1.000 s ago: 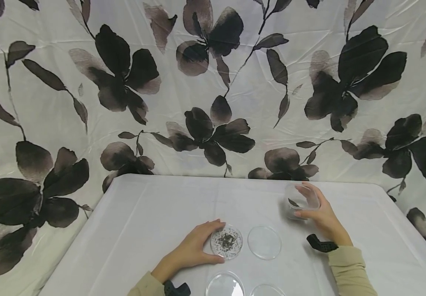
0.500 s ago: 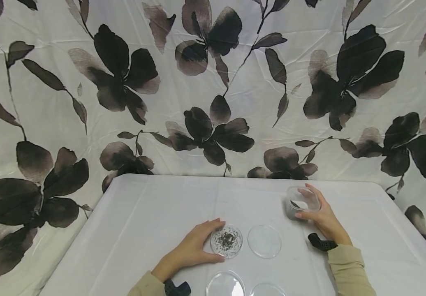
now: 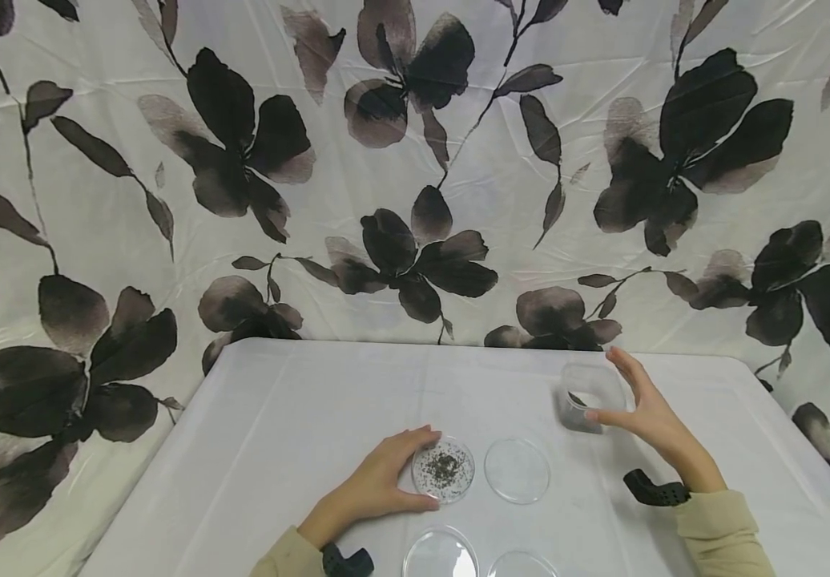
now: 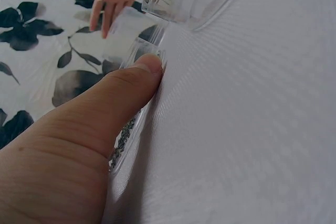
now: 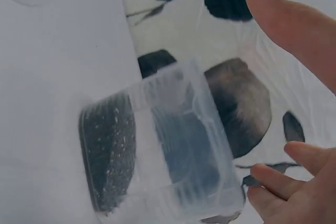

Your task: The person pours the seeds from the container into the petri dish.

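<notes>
My left hand [image 3: 375, 481] grips the rim of a clear petri dish [image 3: 444, 470] on the white table, thumb at the near side and fingers at the far side. Dark, tea-like flakes are scattered in the dish. In the left wrist view the thumb [image 4: 118, 93] presses the dish's edge. At the back right stands a clear plastic tub [image 5: 173, 145] with a dark grainy material at its bottom. Beside the tub is my right hand [image 3: 653, 417], thumb and fingers spread and apart from its wall in the right wrist view.
A clear round dish [image 3: 517, 471] lies right of the filled one. Two more clear dishes, one at the left [image 3: 441, 554] and one at the right [image 3: 523, 567], sit at the front edge of the view. Behind the table [image 3: 343, 385] hangs a floral cloth [image 3: 566, 200].
My right hand has let go of the plastic tub and drawn back to the right, its fingers spreading. The tub now rests on the table. My left hand stays at the petri dish.
</notes>
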Tool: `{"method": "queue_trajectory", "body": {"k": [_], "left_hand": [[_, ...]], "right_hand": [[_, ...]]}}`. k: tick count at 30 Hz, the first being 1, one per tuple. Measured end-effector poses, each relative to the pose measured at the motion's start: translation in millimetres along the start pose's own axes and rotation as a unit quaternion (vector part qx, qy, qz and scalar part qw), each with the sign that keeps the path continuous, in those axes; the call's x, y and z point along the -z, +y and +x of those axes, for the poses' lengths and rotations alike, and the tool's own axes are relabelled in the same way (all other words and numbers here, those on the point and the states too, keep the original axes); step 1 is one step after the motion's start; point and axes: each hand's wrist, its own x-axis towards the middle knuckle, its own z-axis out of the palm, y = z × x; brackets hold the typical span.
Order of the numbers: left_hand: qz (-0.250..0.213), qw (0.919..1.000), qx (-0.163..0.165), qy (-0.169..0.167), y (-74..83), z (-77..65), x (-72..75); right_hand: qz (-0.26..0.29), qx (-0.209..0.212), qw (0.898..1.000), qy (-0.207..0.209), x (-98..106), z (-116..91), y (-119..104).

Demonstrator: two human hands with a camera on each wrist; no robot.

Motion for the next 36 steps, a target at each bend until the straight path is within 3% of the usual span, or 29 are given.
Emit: {"method": "queue_trajectory", "body": {"k": [8, 14, 17, 22, 27, 29, 32, 36], "left_hand": [[-0.021, 0.9996, 0.014, -0.008, 2.0, -1.4, 0.9], [-0.012, 0.9999, 0.01, -0.005, 1.4, -2.4, 0.4], [-0.007, 0.9999, 0.01, -0.005, 0.9, -2.5, -0.2], [-0.009, 0.9998, 0.014, -0.008, 1.1, -1.8, -0.6], [-0.008, 0.9997, 0.021, -0.008, 2.3, -1.4, 0.1], [-0.009, 0.9997, 0.021, -0.008, 2.4, -1.2, 0.4], [-0.008, 0.9997, 0.02, -0.008, 1.2, -0.9, 0.8], [-0.013, 0.9997, 0.018, -0.005, 0.1, -0.2, -0.7]], "right_hand": [[-0.054, 0.038, 0.998, 0.012, -5, -16, -22], [-0.001, 0.123, 0.992, 0.026, -24, -26, -36], [0.034, 0.162, 0.986, 0.008, -39, -29, -37], [0.063, 0.172, 0.982, -0.043, -62, -31, -30], [0.092, 0.217, 0.968, -0.089, -80, -28, -14], [0.108, 0.22, 0.963, -0.111, -85, -27, -7], [0.117, 0.193, 0.965, -0.137, -90, -26, 2], [0.089, 0.178, 0.969, -0.15, -94, -28, 12]]}}
